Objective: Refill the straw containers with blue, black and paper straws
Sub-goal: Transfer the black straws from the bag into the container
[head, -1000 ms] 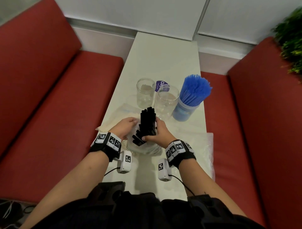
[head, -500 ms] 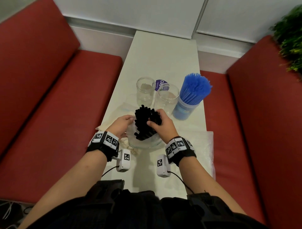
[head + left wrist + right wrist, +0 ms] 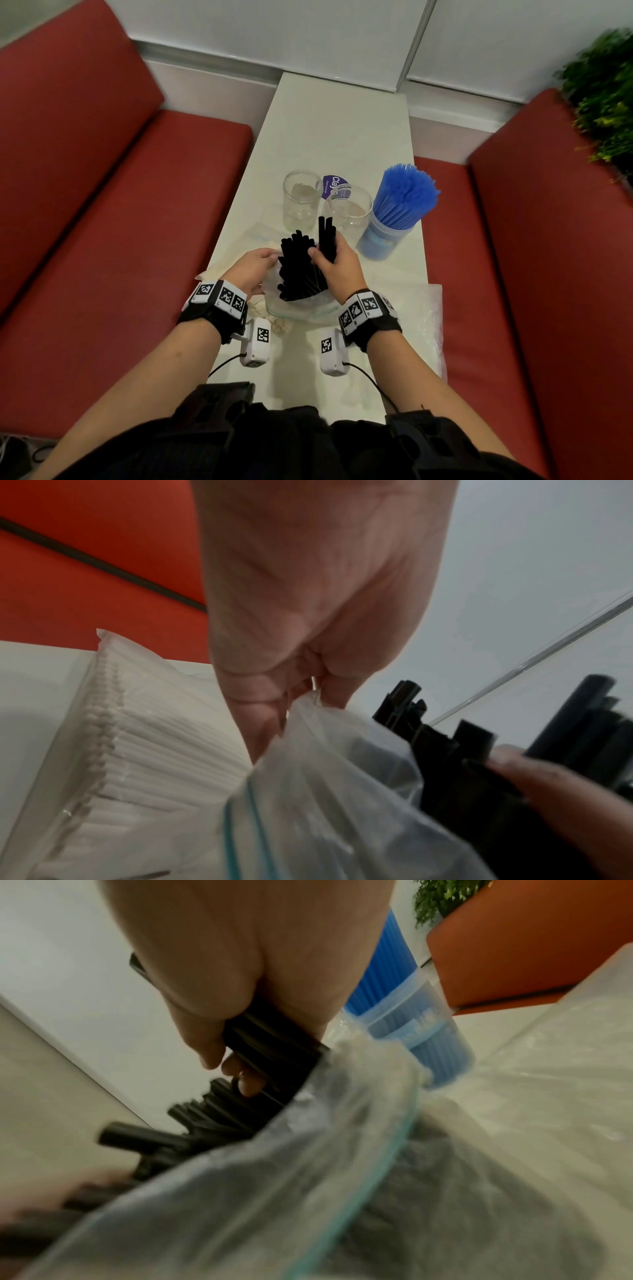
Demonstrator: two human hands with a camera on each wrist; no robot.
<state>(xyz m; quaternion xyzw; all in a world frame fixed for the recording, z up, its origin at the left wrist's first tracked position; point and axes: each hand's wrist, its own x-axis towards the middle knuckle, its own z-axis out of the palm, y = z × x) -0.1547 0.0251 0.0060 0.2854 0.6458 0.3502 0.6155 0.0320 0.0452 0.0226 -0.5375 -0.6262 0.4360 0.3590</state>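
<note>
A clear zip bag [image 3: 301, 306] holds a bunch of black straws [image 3: 298, 267] at the table's near middle. My left hand [image 3: 255, 267] pinches the bag's edge [image 3: 308, 704] on the left. My right hand [image 3: 337, 263] grips a small bundle of the black straws [image 3: 270, 1039] and lifts it higher than the rest of the bunch. Two clear glass jars [image 3: 301, 198] [image 3: 351, 210] stand empty just beyond the hands. To their right a plastic container [image 3: 387, 236] is packed with blue straws [image 3: 404, 195]. A bag of white paper straws [image 3: 137, 750] lies under my left hand.
The narrow white table [image 3: 335, 137] runs between two red benches [image 3: 102, 222] [image 3: 548, 257]. An empty clear bag [image 3: 421, 308] lies flat at the right near edge. A purple label [image 3: 334, 186] sits behind the jars. A green plant [image 3: 603, 96] stands at the far right.
My right hand has separated a small bundle of black straws and raised it above the bunch. Both hands and the bag have shifted a little away from me toward the jars.
</note>
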